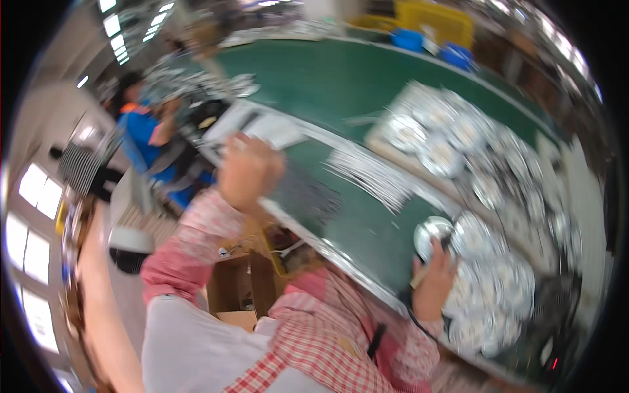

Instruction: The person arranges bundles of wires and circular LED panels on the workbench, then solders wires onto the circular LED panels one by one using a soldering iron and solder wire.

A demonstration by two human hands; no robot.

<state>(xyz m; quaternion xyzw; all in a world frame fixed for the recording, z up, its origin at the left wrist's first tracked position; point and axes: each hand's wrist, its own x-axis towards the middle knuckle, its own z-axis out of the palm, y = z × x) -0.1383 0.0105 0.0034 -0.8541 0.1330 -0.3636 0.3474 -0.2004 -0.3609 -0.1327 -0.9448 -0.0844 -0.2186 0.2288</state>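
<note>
Hanging above the table's near edge, the left hand [251, 171] has curled fingers; blur hides whether they pinch anything. Rightward lie dark grey strips [306, 196], then a row of thin white strips [370, 177], apparently supplies yet to be used. Beyond, silver discs [440, 159] fill a board [377, 141]. The right hand [434, 285] has its thumb apart from its fingers, near a silver disc [429, 234]; I cannot tell its grip. Work seems midway, though which discs are finished is unclear.
</note>
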